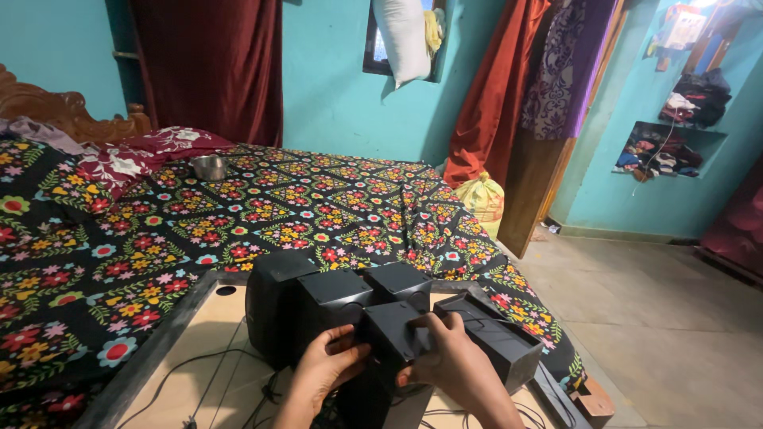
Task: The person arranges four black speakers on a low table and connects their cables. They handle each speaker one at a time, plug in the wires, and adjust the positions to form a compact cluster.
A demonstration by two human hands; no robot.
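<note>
Left hand (326,367), low centre of frame: fingers curled against the near face of a small black speaker (393,338), thumb up along its left edge. Right hand (449,361) just beside it: fingers wrapped over the same speaker's right side, closed on it (palm hidden, back of hand to camera). Speaker sits between both hands, raised slightly, tilted.

Behind it, lower centre: a cluster of black speaker boxes (318,306) touching one another; one long box (501,342) angled off to the right. All rest on a pale wooden board (211,330). Thin black cables (199,381) trail across the board, lower left.

Beyond, filling left and centre: bed with black floral sheet (302,199). Steel bowl (209,167) on it, upper left. Yellow bag (482,199) on the floor past the bed's far corner.
</note>
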